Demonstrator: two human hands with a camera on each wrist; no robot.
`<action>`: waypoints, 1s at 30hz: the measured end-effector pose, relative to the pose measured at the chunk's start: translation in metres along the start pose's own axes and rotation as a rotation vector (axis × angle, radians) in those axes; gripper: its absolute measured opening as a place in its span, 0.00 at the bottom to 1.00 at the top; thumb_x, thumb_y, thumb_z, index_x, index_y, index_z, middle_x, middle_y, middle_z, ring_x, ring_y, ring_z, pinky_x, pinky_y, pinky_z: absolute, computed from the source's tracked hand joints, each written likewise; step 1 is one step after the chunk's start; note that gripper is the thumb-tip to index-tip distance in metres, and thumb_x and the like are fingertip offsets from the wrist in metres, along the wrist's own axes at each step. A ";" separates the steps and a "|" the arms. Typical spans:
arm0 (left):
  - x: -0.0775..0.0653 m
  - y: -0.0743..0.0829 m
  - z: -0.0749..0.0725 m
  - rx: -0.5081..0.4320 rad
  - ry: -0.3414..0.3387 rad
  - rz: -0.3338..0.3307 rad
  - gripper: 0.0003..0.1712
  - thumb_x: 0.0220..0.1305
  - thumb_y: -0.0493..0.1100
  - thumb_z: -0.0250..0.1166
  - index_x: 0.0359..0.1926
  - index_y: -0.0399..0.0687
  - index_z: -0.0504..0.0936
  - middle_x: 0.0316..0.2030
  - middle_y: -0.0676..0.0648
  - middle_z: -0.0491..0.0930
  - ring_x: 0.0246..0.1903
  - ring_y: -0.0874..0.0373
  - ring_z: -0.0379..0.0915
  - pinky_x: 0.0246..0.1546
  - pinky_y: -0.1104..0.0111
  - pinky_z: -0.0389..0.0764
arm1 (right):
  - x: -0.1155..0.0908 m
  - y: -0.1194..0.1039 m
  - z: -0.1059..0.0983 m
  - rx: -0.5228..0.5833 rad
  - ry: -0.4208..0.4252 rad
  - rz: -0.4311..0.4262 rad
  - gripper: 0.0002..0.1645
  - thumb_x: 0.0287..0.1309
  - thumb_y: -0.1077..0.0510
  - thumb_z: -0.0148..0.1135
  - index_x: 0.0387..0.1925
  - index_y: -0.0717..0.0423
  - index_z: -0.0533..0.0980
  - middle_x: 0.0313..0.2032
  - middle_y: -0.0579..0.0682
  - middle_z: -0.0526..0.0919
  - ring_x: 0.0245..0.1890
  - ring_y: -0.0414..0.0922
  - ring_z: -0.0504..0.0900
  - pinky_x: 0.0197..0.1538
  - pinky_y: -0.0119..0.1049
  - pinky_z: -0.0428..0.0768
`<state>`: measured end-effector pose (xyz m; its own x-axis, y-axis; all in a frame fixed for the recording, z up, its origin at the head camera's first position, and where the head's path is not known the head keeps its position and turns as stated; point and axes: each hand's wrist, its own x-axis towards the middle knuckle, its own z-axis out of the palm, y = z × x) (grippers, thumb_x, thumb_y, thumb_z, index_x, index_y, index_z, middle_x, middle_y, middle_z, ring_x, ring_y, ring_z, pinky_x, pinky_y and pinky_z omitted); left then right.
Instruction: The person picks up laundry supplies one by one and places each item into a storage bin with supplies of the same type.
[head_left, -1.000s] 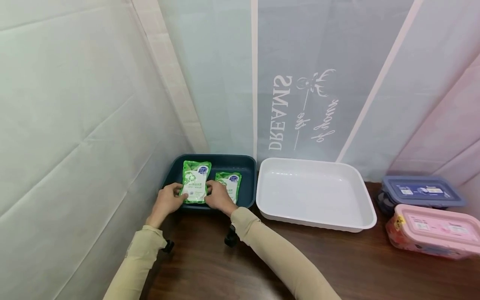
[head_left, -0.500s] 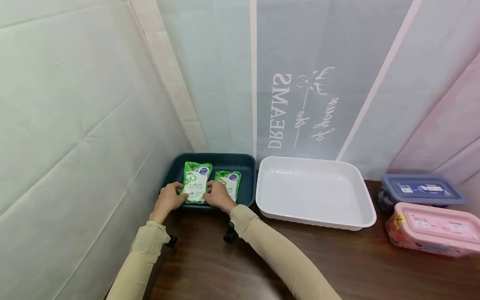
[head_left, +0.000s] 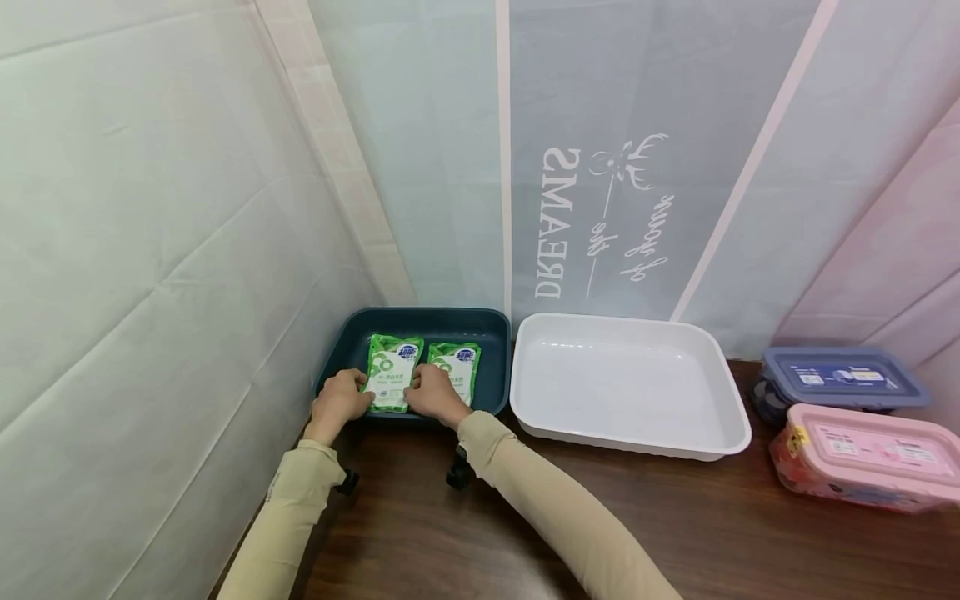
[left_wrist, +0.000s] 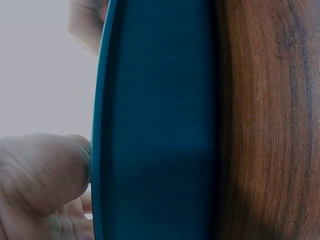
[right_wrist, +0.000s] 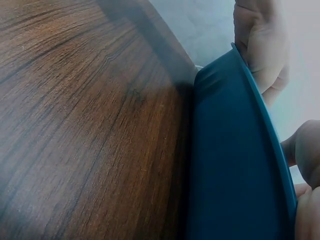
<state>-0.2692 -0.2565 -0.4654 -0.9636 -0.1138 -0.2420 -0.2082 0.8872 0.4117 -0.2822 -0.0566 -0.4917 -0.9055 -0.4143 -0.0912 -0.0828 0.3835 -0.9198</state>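
Nearest the person, two pale sleeves (head_left: 555, 500) run up to the hands over a brown wooden table (head_left: 420, 525), and a small black device (head_left: 458, 468) sits below the right wrist. The left hand (head_left: 339, 404) and right hand (head_left: 437, 393) reach over the near rim of a dark teal tray (head_left: 491, 367). Between them is a green-and-white packet (head_left: 392, 375); with bent fingers and thumbs at its lower side edges, both hands grip it. It is inside the tray, though whether it lies flat on the floor cannot be told. Just beyond the right hand, partly covered by it, lies a second packet (head_left: 462, 371) of the same design. To the right of that hand, just beside the teal tray, stands a white tray (head_left: 622, 387). Well to its right are a pink-lidded box (head_left: 870, 454) and, behind that, a blue-lidded box (head_left: 847, 379). Beyond the hands hangs a grey-blue printed sheet (head_left: 585, 83).
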 end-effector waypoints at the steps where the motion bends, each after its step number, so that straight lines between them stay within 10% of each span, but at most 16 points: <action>1: 0.000 0.000 0.000 0.004 0.000 0.000 0.29 0.77 0.45 0.64 0.72 0.36 0.75 0.66 0.30 0.77 0.54 0.34 0.79 0.57 0.34 0.76 | 0.000 0.000 0.000 -0.001 -0.003 0.003 0.07 0.76 0.63 0.56 0.37 0.58 0.72 0.15 0.43 0.56 0.15 0.41 0.51 0.27 0.37 0.60; 8: 0.004 0.001 -0.001 0.031 -0.015 -0.016 0.30 0.77 0.45 0.63 0.74 0.35 0.73 0.68 0.29 0.75 0.54 0.34 0.79 0.60 0.30 0.73 | -0.001 -0.004 -0.001 -0.005 -0.005 0.011 0.07 0.77 0.62 0.56 0.49 0.63 0.75 0.15 0.44 0.57 0.15 0.41 0.52 0.27 0.37 0.61; 15: 0.005 0.002 -0.002 0.051 -0.033 -0.039 0.11 0.75 0.43 0.63 0.48 0.38 0.81 0.36 0.39 0.78 0.32 0.48 0.71 0.45 0.47 0.72 | 0.000 -0.002 0.000 -0.063 0.000 -0.022 0.09 0.76 0.63 0.56 0.36 0.59 0.69 0.15 0.43 0.55 0.16 0.41 0.51 0.26 0.37 0.59; 22: 0.004 0.001 -0.001 0.028 -0.029 -0.032 0.27 0.72 0.40 0.61 0.69 0.36 0.78 0.60 0.32 0.80 0.43 0.41 0.78 0.52 0.40 0.76 | -0.002 0.000 0.002 -0.120 0.050 -0.049 0.08 0.73 0.64 0.56 0.33 0.58 0.71 0.15 0.43 0.56 0.15 0.41 0.50 0.23 0.36 0.57; 30: 0.002 0.002 0.002 -0.011 0.043 -0.010 0.04 0.72 0.38 0.59 0.42 0.40 0.77 0.25 0.46 0.67 0.26 0.50 0.65 0.33 0.55 0.65 | -0.004 -0.002 0.003 -0.170 0.090 -0.063 0.11 0.75 0.63 0.56 0.32 0.57 0.69 0.16 0.44 0.57 0.15 0.42 0.50 0.23 0.35 0.57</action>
<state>-0.2711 -0.2546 -0.4668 -0.9676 -0.1423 -0.2083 -0.2198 0.8810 0.4189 -0.2768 -0.0582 -0.4902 -0.9294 -0.3691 0.0057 -0.2023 0.4966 -0.8441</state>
